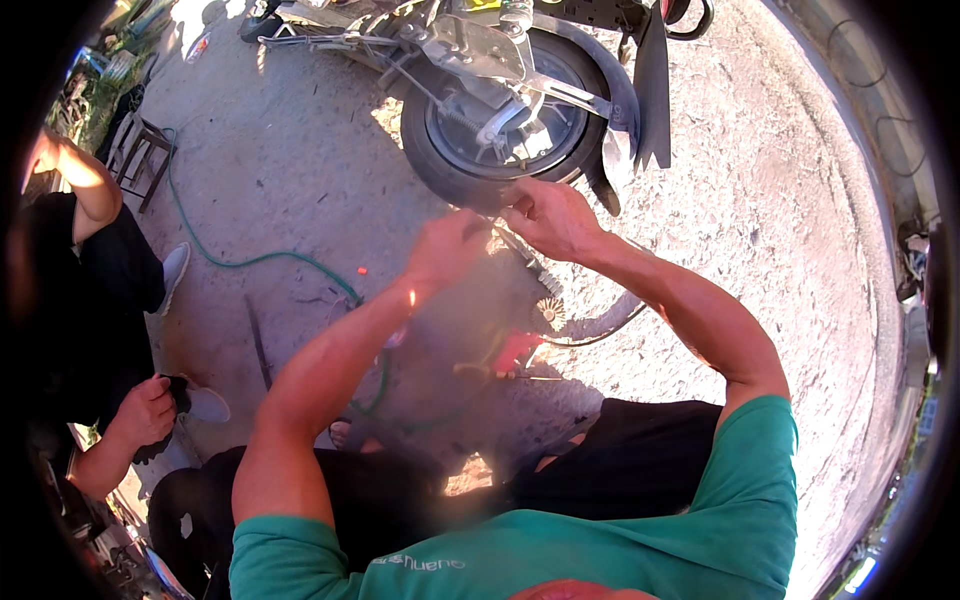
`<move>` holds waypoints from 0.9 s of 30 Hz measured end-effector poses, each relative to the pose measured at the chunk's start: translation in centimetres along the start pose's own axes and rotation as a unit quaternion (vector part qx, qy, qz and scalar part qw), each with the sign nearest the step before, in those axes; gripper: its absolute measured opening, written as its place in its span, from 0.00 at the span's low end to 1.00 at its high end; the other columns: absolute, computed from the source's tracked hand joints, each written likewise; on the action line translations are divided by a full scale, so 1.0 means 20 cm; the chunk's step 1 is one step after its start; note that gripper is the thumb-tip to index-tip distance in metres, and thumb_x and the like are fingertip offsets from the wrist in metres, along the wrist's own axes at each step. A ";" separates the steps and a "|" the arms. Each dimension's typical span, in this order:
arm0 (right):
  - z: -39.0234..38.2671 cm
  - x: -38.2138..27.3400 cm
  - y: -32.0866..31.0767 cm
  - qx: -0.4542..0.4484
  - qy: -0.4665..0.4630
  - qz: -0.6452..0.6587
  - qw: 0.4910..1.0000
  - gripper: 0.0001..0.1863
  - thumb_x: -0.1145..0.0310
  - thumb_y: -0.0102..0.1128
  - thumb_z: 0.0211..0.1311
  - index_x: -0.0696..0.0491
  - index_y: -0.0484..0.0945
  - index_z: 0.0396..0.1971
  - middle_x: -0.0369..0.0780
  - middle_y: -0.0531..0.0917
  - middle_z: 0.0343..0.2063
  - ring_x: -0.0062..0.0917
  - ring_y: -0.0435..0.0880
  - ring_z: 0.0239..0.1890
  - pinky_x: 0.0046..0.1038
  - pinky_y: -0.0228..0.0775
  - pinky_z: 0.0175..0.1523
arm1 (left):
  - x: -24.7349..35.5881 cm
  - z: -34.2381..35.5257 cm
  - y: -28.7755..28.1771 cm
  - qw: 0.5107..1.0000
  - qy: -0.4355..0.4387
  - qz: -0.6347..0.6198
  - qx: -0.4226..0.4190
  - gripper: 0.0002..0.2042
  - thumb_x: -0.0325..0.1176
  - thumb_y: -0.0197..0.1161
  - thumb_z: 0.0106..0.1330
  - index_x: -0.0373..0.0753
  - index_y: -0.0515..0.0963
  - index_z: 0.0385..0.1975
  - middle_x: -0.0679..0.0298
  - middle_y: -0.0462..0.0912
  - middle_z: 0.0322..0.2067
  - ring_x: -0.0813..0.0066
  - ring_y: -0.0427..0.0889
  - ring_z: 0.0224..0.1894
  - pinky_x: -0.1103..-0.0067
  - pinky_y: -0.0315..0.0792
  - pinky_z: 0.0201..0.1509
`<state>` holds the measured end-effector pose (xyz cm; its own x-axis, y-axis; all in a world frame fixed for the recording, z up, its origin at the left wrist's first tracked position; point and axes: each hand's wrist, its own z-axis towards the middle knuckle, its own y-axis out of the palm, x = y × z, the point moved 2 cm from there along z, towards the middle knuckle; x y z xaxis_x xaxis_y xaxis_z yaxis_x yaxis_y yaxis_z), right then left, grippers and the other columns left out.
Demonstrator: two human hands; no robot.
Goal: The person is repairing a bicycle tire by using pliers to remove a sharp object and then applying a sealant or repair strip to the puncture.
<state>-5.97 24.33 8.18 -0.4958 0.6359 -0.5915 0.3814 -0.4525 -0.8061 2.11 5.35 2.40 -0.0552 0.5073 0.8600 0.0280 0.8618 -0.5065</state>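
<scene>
My left hand (442, 248) is raised just below the rear tyre (428, 140) of a motorbike (470, 55), fingers curled and partly blurred. Close to its right, my right hand (548, 218) has curled fingers at the tyre's lower edge. Whatever either hand holds is too hazy to make out. Below them on the ground lie a narrow metal tool (535, 268), a pale round ridged piece (550, 312) and a red object (518, 352). A dark curved strip (590, 333) runs out to the right of these.
A co-worker in dark clothes (90, 280) sits at the left, one hand (148, 410) low. Behind them stands a dark stool (140, 155). A green hose (230, 262) crosses the ground, near a long thin bar (255, 340). A kerb (890, 140) edges the right.
</scene>
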 end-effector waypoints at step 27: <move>-0.14 0.03 0.14 0.102 -0.193 -0.250 0.943 0.32 0.64 0.69 0.47 0.59 0.78 0.55 0.57 0.74 0.63 0.54 0.68 0.68 0.51 0.59 0.72 | -0.12 0.01 -0.01 0.944 0.266 0.155 0.116 0.07 0.26 0.66 0.61 0.35 0.80 0.37 0.52 0.82 0.52 0.50 0.82 0.54 0.65 0.78 0.56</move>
<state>-3.08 25.19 5.58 -0.8359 0.5446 -0.0679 -0.1140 -0.2934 -0.9492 2.02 3.92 0.35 0.4300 0.7189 0.5461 -0.2629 0.6784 -0.6861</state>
